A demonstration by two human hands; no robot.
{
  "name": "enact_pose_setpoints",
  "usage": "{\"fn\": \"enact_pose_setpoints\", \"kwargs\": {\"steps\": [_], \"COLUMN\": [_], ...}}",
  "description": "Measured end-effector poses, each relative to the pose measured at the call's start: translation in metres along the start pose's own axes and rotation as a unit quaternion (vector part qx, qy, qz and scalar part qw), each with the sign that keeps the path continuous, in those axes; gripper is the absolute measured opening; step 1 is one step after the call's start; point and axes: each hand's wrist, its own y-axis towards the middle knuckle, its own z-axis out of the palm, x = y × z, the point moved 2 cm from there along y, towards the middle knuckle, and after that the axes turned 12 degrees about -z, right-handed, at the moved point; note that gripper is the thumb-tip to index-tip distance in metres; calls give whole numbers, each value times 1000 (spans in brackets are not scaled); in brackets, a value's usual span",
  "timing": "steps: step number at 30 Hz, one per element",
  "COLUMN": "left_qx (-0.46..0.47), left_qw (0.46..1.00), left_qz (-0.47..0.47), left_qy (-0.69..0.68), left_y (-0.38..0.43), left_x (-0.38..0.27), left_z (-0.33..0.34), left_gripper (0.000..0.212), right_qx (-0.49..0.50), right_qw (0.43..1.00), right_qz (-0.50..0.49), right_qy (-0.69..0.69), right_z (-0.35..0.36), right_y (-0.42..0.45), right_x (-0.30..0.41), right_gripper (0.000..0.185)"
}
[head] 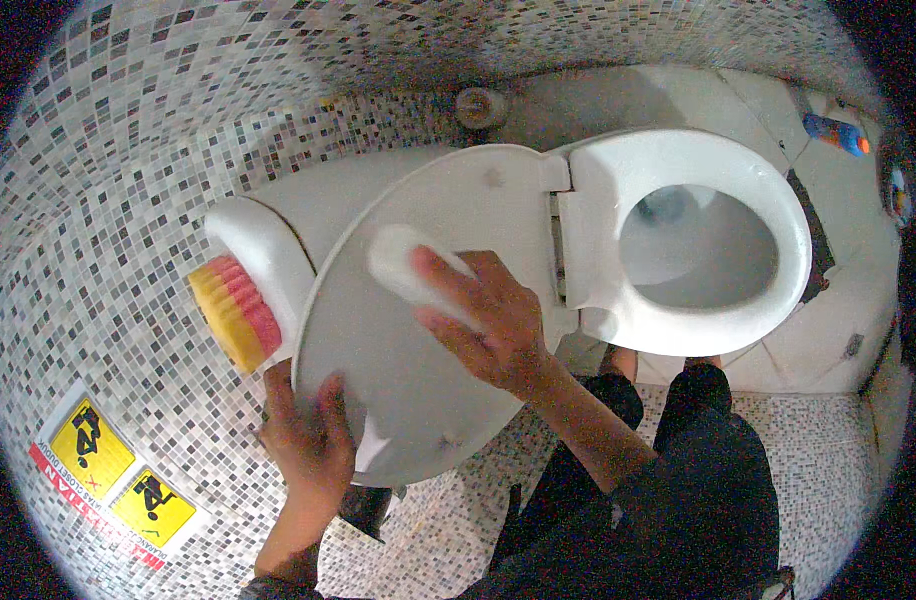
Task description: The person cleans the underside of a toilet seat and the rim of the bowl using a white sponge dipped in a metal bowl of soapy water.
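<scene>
The raised lid (pixel 428 375) of a white toilet stands up from its hinges, its underside facing me. My left hand (pixel 312 435) grips the lid's edge at the lower left, thumb on the underside. Against that underside, my right hand (pixel 495 315) holds a white cloth or wipe (pixel 405 262), blurred at its outer end. To the right, the toilet seat (pixel 698 330) lies down on the bowl (pixel 705 247). Behind the lid, the cistern (pixel 270 240) is partly hidden. A yellow and pink sponge (pixel 235 313) rests by the cistern's outer edge.
A blue bottle with an orange cap (pixel 837 135) lies on the tiled floor. A round whitish object (pixel 479 109) sits by the mosaic wall. A yellow sign with pictograms (pixel 120 472) is fixed to the wall at lower left. A dark object (pixel 366 510) shows below the lid.
</scene>
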Motion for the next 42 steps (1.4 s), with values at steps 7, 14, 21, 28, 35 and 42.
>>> {"fn": "enact_pose_setpoints", "kwargs": {"steps": [7,14,21,28,35,42], "left_qx": [4,21,37,19,0,-24], "left_qw": [1000,999,998,1000,999,1000], "left_qz": [9,-45,-38,-17,-2,-12], "left_qy": [30,12,33,15,38,-4], "left_y": [-2,-4,-1,-2,-1,-2], "left_x": [-13,-13,-7,-13,-17,-20], "left_z": [-3,-3,-2,4,-3,3], "left_gripper": [28,29,35,29,29,27], "right_qx": [-52,9,-44,-49,-9,-140], "right_qw": [998,994,995,998,990,985], "right_qz": [28,26,-58,-19,127,93], "right_qy": [12,-104,-62,-45,-55,-38], "right_z": [-14,-14,1,-15,-32,-24], "right_y": [-1,-22,-8,5,-47,-22], "right_x": [0,-7,-5,-2,-54,-107], "right_gripper": [46,51,46,49,49,48]}}
